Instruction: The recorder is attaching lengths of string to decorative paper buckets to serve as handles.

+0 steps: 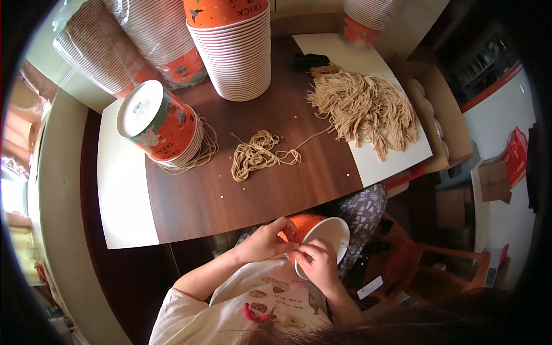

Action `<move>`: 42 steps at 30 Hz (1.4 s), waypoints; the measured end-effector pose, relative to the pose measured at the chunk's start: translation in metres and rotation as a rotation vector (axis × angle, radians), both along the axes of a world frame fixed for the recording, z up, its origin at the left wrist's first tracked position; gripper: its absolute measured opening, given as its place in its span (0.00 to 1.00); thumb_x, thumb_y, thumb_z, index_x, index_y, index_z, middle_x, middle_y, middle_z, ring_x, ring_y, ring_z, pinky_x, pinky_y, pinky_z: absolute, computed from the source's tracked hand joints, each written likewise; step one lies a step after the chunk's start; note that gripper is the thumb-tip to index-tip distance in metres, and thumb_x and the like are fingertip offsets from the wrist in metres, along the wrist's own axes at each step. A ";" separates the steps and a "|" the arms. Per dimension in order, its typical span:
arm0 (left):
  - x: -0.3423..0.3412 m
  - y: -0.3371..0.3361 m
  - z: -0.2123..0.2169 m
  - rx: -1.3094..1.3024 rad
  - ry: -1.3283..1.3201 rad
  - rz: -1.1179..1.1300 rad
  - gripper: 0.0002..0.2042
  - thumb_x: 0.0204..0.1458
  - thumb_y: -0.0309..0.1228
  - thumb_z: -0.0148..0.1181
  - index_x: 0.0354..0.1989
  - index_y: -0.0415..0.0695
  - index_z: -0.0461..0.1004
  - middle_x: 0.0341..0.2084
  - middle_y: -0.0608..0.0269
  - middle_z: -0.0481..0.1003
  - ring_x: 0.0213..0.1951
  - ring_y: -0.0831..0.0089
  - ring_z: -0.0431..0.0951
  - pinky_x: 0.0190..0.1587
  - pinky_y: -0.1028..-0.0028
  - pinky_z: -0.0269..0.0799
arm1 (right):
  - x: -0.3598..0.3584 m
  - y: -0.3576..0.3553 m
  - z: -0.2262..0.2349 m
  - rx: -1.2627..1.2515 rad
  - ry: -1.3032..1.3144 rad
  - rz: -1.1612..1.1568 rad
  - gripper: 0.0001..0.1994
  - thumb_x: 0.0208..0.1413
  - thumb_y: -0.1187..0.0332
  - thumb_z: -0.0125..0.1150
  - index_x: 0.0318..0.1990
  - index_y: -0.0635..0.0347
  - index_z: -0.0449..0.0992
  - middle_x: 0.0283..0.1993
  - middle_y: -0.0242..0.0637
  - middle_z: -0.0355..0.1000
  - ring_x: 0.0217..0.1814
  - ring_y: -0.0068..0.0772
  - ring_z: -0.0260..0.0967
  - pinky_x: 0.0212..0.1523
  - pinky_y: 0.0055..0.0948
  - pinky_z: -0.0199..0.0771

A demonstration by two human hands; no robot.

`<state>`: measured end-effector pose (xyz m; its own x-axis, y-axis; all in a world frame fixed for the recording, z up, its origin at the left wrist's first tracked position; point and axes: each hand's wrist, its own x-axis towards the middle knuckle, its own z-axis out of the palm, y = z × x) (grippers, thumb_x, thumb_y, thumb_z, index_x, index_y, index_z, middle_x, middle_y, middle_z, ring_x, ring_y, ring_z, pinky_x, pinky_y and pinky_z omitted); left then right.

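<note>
On my lap an orange paper bucket [338, 234] lies tilted, its white inside facing right. My left hand [269, 240] is at the bucket's left side with fingers bent into a pinch. Close against it, my right hand [318, 262] pinches too, in front of the bucket's opening. The fingertips of both hands meet by the rim, and what they pinch is too small to make out. A small dark bit shows at the rim's right side. On the table ahead lies a loose tangle of tan cord [256, 154].
A big pile of cut tan cords [368, 109] covers the table's right end, beside a black object [311, 60]. Upturned buckets with cords [172, 129] stand left. A tall bucket stack [233, 57] and plastic-wrapped stacks [106, 52] stand behind. A cardboard box [448, 109] is right.
</note>
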<state>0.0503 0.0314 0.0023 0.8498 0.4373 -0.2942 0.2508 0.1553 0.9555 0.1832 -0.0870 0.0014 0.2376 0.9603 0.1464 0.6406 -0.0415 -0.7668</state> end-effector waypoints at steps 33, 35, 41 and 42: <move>-0.007 -0.040 -0.017 0.459 -0.045 0.275 0.08 0.42 0.21 0.58 0.32 0.41 0.74 0.23 0.59 0.74 0.25 0.68 0.75 0.28 0.73 0.71 | 0.000 -0.012 -0.015 -0.058 0.510 -0.146 0.04 0.42 0.77 0.61 0.27 0.63 0.71 0.26 0.30 0.66 0.23 0.18 0.61 0.24 0.16 0.61; -0.007 -0.040 -0.015 0.447 -0.043 0.261 0.08 0.42 0.21 0.57 0.33 0.40 0.74 0.24 0.58 0.74 0.25 0.68 0.75 0.28 0.73 0.71 | 0.000 -0.012 -0.016 -0.055 0.476 -0.148 0.05 0.42 0.77 0.61 0.27 0.63 0.71 0.26 0.31 0.66 0.23 0.19 0.62 0.24 0.17 0.62; -0.008 -0.041 -0.009 0.390 -0.069 0.265 0.08 0.43 0.22 0.57 0.34 0.38 0.74 0.26 0.55 0.74 0.28 0.68 0.76 0.30 0.74 0.72 | -0.002 -0.011 -0.011 -0.054 0.419 -0.155 0.05 0.41 0.77 0.61 0.28 0.63 0.72 0.26 0.33 0.67 0.25 0.23 0.64 0.25 0.19 0.65; -0.008 -0.041 -0.006 0.380 -0.076 0.257 0.08 0.43 0.22 0.57 0.34 0.38 0.74 0.26 0.55 0.74 0.28 0.67 0.76 0.30 0.74 0.72 | -0.002 -0.010 -0.011 -0.049 0.408 -0.153 0.05 0.41 0.77 0.61 0.28 0.63 0.72 0.26 0.33 0.67 0.25 0.24 0.65 0.25 0.20 0.65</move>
